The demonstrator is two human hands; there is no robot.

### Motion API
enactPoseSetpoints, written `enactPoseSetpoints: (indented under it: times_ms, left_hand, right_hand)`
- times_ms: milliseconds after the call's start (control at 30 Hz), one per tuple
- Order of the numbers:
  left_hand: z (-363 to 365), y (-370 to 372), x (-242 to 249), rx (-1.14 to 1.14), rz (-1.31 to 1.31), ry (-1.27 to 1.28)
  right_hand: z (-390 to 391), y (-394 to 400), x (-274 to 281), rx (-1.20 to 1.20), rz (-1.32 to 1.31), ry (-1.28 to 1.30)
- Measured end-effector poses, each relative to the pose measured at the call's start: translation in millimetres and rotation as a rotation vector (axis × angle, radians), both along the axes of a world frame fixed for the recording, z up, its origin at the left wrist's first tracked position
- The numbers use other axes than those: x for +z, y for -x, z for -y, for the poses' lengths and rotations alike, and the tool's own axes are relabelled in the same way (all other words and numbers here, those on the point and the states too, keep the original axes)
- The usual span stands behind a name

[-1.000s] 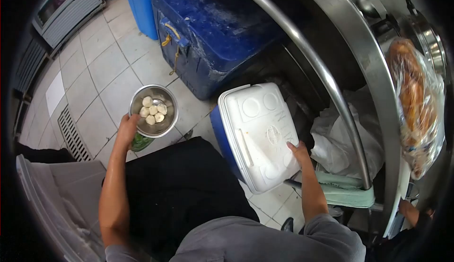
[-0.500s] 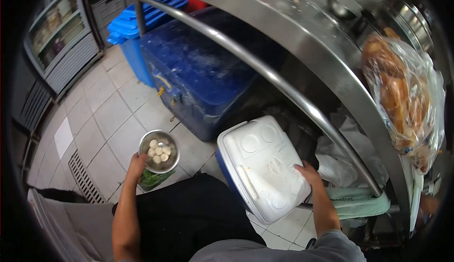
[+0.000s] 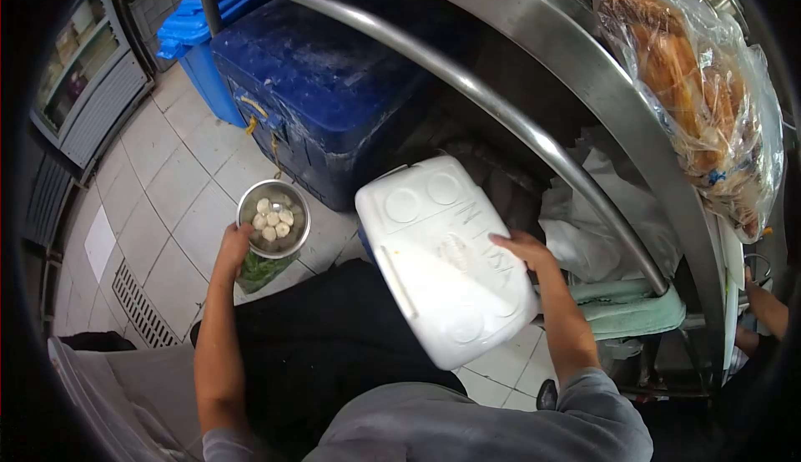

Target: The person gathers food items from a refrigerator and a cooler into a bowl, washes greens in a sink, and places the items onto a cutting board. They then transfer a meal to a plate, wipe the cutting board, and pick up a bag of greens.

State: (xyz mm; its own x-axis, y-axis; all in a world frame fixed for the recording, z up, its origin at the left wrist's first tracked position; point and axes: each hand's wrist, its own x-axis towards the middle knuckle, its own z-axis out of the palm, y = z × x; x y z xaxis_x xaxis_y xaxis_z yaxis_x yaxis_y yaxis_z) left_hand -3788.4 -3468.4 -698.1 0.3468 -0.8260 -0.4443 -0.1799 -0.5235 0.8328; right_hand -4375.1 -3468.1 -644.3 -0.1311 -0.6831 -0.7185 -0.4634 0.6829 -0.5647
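Note:
On the left, my left hand (image 3: 235,243) is closed on the rim of a steel bowl (image 3: 304,222). Several pale round pieces (image 3: 274,218) lie inside it. A clear bag of green leaves (image 3: 260,273) shows under the bowl; whether my fingers also hold it is hidden. My right hand (image 3: 524,250) grips the right edge of a white cooler lid (image 3: 446,262), its fingers lying over the top and the thumb side partly hidden. The lid looks tilted, and a sliver of the blue cooler body (image 3: 362,238) shows at its left.
A large dark blue chest (image 3: 325,70) and a blue bin (image 3: 209,70) stand ahead. A steel rail (image 3: 467,86) and counter edge (image 3: 576,36) curve overhead, with bagged bread-like brown food (image 3: 676,70) on top. A floor drain (image 3: 143,303) lies left. Another person's arm (image 3: 766,308) shows at right.
The view has shifted, so most things sit higher in the frame. The lid's right side appears raised, with less blue body showing. My right fingers reach further over it. The left hand still holds the bowl.

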Motion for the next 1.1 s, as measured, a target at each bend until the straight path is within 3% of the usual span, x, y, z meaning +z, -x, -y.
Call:
enactPoseSetpoints:
  times_ms: [33, 100, 167, 233, 300, 367, 433, 500, 533, 567, 600, 633, 667, 733, 767, 800, 833, 867, 900, 967, 1000, 1067, 1100]
  left_hand:
    - [0.2, 3.5, 5.4, -0.009, -0.083, 0.005]
    - [-4.5, -7.2, 13.5, -0.001, -0.159, 0.051]
    - [-6.9, -23.6, -24.4, 0.045, -0.056, 0.068]
    - [-8.5, -39.8, -26.6, 0.001, -0.070, 0.021]
    - [-18.1, -31.5, 7.2, 0.000, -0.099, -0.024]
    - [-20.8, -44.3, -3.1, 0.022, -0.056, -0.019]
    - [-26.9, -49.4, -10.1, 0.042, -0.020, -0.015]
    - [-31.0, -42.2, 14.9, 0.021, -0.078, 0.040]
    - [-27.9, -54.8, -9.7, 0.028, -0.061, 0.045]
    - [-29.5, -60.0, -12.7, 0.020, -0.059, 0.020]
    - [-29.7, -62.9, -14.7, 0.005, 0.022, 0.021]
    - [-30.5, -61.6, -15.9, -0.014, 0.103, 0.027]
    - [-32.0, -57.2, -12.3, -0.027, 0.104, 0.003]
    - [-37.2, -46.5, 2.3, 0.033, 0.141, 0.026]
    - [-40.6, -44.4, 1.1, 0.015, 0.138, 0.010]
    - [-45.0, -49.6, -1.2, 0.035, 0.112, -0.001]
    - [-47.9, -51.0, -0.2, 0.060, 0.091, -0.011]
    - [-52.7, -47.1, 8.1, 0.046, 0.047, -0.041]
    - [-55.3, -48.5, 3.8, 0.041, 0.052, -0.047]
    - [-59.1, -60.6, -9.0, 0.012, 0.179, -0.069]
    - [-60.2, -63.0, -12.6, 0.018, 0.158, -0.058]
    - [-61.6, -64.7, -16.8, 0.012, 0.165, -0.060]
    - [-61.9, -64.8, -13.5, 0.008, 0.163, -0.056]
  right_hand:
    - [-9.2, -11.6, 2.3, 0.006, -0.098, -0.009]
    - [-27.6, -11.8, -24.4, -0.071, 0.131, 0.058]
    - [-46.2, -25.5, -23.8, -0.135, 0.187, 0.030]
    - [-56.9, -31.4, -16.1, -0.128, 0.313, 0.039]
    - [-69.0, -13.4, -23.8, -0.138, 0.436, 0.043]
    - [-79.4, 9.9, -37.0, -0.392, 0.736, 0.234]
    - [-73.4, 18.9, -46.1, -0.397, 0.768, 0.365]
    - [-35.5, 11.6, -38.0, -0.583, 0.937, 0.475]
    - [-5.1, -3.0, -23.0, -0.488, 0.806, 0.612]
    - [17.3, -31.2, 6.3, -0.572, 0.902, 0.698]
    - [56.6, -27.7, 10.1, -0.391, 0.917, 0.736]
    - [81.1, -57.6, 42.1, -0.445, 1.043, 0.727]
    - [121.8, -60.8, 45.3, -0.176, 0.884, 0.889]
    - [174.5, -83.8, 56.6, -0.279, 1.251, 0.895]
    - [209.9, -91.1, 48.1, -0.176, 1.279, 0.995]
    - [228.3, -111.5, 54.1, -0.072, 1.239, 1.101]
    - [248.4, -127.4, 53.0, -0.190, 1.202, 1.006]
    - [263.2, -143.6, 56.0, -0.145, 1.156, 1.018]
    - [249.9, -166.0, 75.9, -0.230, 0.862, 0.934]
    - [273.8, -162.0, 67.8, -0.090, 0.573, 0.671]
    - [262.2, -158.4, 69.7, -0.095, 0.580, 0.668]
    - [221.3, -138.9, 69.7, 0.119, 0.189, 0.848]
    - [196.2, -131.6, 65.6, 0.138, 0.186, 0.702]
